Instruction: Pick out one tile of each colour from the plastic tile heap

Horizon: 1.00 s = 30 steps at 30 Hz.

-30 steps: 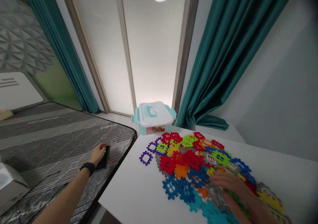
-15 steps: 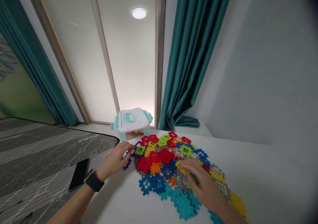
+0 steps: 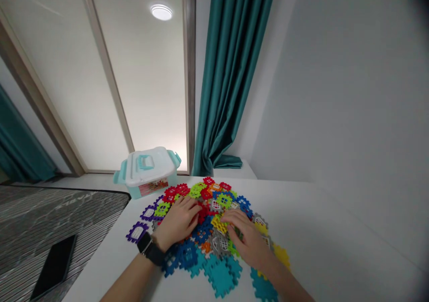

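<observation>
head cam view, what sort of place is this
Probably a bedroom at home, perhaps a child's: a grey striped mattress beside a white table, a teal curtain, and a lidded plastic box behind colourful interlocking toy tiles.

Head-worn view — facing forward and down, apparently wide-angle, close over plastic building tiles.

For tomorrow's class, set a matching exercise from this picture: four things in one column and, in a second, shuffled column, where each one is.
Things
1. Black smartphone
2. Plastic box with white lid
3. Left hand
4. Black wristwatch

Places
A. Around a wrist
B. Beyond the tile pile, toward the far left
C. On the striped grey mat
D. On the pile of colourful plastic tiles

Pairs: 1-C; 2-B; 3-D; 4-A
</observation>
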Motion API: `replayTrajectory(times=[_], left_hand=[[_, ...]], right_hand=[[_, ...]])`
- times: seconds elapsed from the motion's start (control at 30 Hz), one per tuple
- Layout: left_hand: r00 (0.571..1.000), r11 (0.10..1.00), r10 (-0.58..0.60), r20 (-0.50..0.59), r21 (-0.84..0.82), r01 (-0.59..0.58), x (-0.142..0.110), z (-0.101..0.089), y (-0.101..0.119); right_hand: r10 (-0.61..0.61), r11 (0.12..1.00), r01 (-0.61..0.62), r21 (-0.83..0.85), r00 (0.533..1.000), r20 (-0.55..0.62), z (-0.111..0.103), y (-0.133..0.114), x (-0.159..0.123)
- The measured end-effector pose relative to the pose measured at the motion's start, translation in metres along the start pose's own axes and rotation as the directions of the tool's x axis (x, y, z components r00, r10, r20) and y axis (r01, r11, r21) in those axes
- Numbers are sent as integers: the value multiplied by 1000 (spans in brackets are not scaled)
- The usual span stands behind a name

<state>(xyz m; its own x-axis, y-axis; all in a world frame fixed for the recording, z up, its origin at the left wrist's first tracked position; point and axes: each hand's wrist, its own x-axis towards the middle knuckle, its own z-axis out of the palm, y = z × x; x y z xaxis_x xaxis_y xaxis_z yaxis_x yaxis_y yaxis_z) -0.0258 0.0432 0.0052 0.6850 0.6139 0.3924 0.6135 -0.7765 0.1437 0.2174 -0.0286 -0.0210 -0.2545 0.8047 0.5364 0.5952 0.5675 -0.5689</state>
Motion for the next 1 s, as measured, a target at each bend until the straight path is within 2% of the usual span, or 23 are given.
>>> replayTrajectory(times=[0.23, 0.43, 0.57, 0.63, 0.77, 0.9, 1.0], left_hand=[[1000, 999, -29, 7, -24, 29, -13, 0, -5], [996, 993, -67, 52, -90, 71, -12, 9, -4], [994, 984, -82, 66, -152, 92, -13, 11, -7], [994, 977, -84, 65, -193, 95, -13, 11, -10], [994, 958, -88, 69, -267, 103, -15, 13, -13], [992, 945, -86, 90, -308, 110, -15, 11, -14], [995, 941, -91, 38, -325, 98, -15, 10, -13]], right_hand=[[-62, 995, 70, -73, 992, 110, 4, -14, 5], [-78, 972, 131, -195, 963, 259, -7, -25, 34], [-54, 974, 89, -209, 984, 167, 2, -16, 41], [-55, 969, 76, -233, 994, 97, 8, -10, 35], [-39, 953, 62, -297, 996, 81, 12, -3, 17], [94, 901, -71, -427, 995, 33, 6, 7, 13], [196, 875, -146, -462, 979, 62, 4, 15, 13]])
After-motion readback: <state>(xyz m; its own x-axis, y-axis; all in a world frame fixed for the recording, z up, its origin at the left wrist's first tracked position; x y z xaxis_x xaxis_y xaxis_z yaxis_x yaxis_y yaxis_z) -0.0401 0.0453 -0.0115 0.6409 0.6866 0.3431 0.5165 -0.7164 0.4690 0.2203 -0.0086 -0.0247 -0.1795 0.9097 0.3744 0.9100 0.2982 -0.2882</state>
